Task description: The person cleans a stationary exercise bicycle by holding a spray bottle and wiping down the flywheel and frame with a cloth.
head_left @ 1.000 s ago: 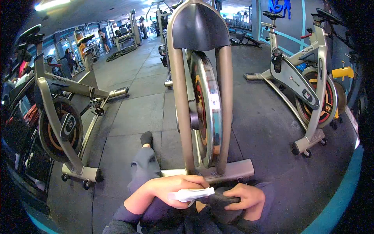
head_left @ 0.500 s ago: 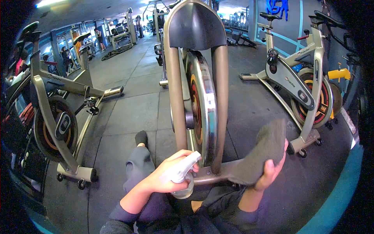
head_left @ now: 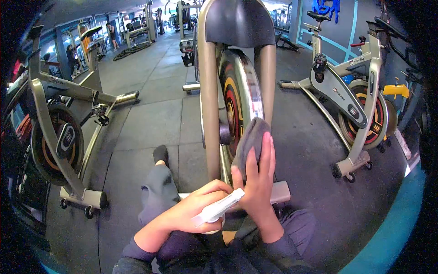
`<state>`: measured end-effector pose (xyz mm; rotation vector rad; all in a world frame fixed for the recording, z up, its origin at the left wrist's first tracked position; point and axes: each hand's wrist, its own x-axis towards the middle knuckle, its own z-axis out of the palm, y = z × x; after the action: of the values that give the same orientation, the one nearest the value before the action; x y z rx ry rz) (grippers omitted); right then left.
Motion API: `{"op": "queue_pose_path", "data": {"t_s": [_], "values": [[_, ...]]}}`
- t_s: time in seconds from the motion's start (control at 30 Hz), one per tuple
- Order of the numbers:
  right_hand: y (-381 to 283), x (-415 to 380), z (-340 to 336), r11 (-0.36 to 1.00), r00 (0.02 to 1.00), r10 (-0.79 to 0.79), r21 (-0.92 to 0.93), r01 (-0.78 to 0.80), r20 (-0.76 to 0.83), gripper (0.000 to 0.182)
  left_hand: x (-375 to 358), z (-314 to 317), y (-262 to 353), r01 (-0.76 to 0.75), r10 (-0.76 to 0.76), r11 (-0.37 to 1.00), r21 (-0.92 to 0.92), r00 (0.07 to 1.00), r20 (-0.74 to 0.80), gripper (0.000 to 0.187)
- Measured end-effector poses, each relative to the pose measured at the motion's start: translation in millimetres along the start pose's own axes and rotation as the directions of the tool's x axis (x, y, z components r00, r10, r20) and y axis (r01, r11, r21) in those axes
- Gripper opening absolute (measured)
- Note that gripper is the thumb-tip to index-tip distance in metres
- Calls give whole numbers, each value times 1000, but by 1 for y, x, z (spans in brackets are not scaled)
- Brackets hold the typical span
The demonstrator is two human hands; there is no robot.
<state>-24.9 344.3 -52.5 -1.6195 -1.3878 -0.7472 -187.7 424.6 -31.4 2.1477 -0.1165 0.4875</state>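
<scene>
In front of me stands an exercise bike with tan-grey fork legs [head_left: 210, 109] and a shiny metal-rimmed flywheel [head_left: 252, 84] between them. My right hand [head_left: 260, 185] presses a dark grey cloth [head_left: 250, 144] against the lower front of the flywheel rim, its fingers spread over the cloth. My left hand [head_left: 200, 208] is wrapped round a spray bottle, whose white trigger head [head_left: 221, 208] points to the right, close to my right wrist. Most of the bottle's body is hidden by the hand and the tilt.
More exercise bikes stand at the left [head_left: 68, 137] and right [head_left: 337, 91]. The bike's front foot bar [head_left: 280, 192] lies just beyond my hands. My outstretched foot [head_left: 160, 155] rests on the dark tiled floor [head_left: 155, 121]. People and gym machines are in the far background.
My right hand has brought the cloth left from beside the bike onto the flywheel rim. The spray bottle has tipped, its head now lower and further right. My view has shifted slightly.
</scene>
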Motion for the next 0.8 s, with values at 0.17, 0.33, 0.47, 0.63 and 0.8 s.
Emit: {"op": "queue_pose_path", "data": {"t_s": [0.17,0.33,0.47,0.63,0.8], "values": [[-1,64,0,999,1000,-14,-51,13,-17,48,-2,-2,4,25,-25,999,-22,1000,11,45],[20,147,24,996,996,15,-89,-23,-92,43,0,-3,1,2,-2,1000,24,1000,-4,48],[16,165,25,983,996,93,-157,-90,13,40,2,-3,1,13,-13,1000,-11,1000,-15,49],[12,153,29,965,992,87,-239,-106,-86,39,2,-2,-1,23,-23,1000,8,1000,-9,52],[5,138,25,955,990,91,-273,-118,-109,42,3,-2,-2,13,-13,1000,-17,1000,2,53]]}}
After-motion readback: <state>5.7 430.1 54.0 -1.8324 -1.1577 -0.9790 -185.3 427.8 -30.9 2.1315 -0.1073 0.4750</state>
